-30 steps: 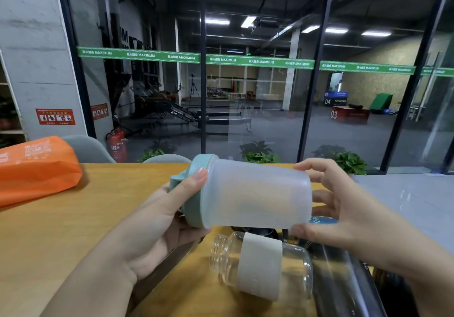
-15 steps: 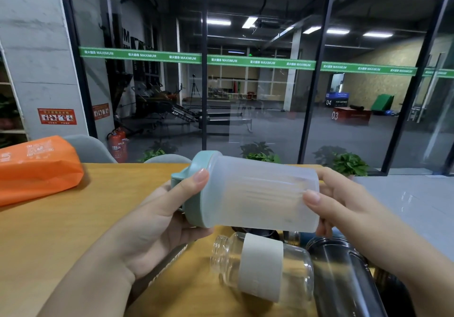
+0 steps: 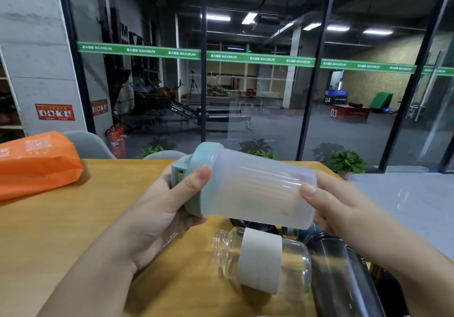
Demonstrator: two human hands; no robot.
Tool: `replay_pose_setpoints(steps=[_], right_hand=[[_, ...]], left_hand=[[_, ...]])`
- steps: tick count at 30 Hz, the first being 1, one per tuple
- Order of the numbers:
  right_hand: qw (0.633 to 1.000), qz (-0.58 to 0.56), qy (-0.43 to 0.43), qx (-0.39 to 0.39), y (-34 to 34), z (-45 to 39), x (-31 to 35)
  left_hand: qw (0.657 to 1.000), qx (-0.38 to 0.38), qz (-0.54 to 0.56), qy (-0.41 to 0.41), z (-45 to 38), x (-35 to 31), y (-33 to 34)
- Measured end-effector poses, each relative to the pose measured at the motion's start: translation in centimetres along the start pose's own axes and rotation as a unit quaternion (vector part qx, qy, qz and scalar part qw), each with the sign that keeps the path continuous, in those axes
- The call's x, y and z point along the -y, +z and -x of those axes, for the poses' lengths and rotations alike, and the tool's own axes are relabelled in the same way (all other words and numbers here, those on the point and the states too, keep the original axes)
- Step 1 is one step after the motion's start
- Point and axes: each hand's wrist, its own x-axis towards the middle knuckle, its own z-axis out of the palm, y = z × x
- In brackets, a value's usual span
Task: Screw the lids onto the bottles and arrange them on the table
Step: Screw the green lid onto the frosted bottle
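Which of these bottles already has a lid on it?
The frosted plastic bottle held sideways in both hands: a mint-green lid caps it. The clear glass bottle lying on the wooden table has a bare open neck.

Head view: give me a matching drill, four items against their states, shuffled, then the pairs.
1. frosted plastic shaker bottle
2. mint green lid
3. clear glass bottle with the paper band
4. orange bag

A. lies lidless on the wooden table
B. gripped by left hand
C. rests far left
D. base held by right hand

Pairs: 1-D, 2-B, 3-A, 4-C
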Motion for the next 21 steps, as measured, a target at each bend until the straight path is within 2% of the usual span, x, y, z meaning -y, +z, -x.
replay_pose_setpoints(steps=[5, 9, 11, 15, 18, 21], right_hand=[[0.999, 0.027, 0.025, 0.011, 0.1, 0.3, 0.5], [0.999, 0.040, 0.022, -0.024, 0.4, 0.2, 0.0], [0.996, 0.078, 0.025, -0.043, 0.6, 0.1, -0.2], [0.978, 0.209, 0.008, -0.026, 1.1, 0.6, 1.0], [0.966, 0.255, -0.014, -0.031, 1.8, 0.9, 2.2], [0.959, 0.284, -0.026, -0.001, 2.4, 0.5, 3.6]], left_hand=[[0.998, -0.026, -0.058, 0.022, 0.0, -0.2, 0.1], [0.997, -0.030, -0.066, 0.033, 0.2, -0.5, 0.5], [0.994, -0.043, -0.085, 0.045, 0.1, -0.4, 1.0], [0.986, -0.083, -0.128, 0.073, 0.5, -0.8, 1.8], [0.978, -0.083, -0.170, 0.091, 1.0, -1.1, 2.1], [0.967, -0.087, -0.221, 0.094, 1.1, -0.9, 2.4]])
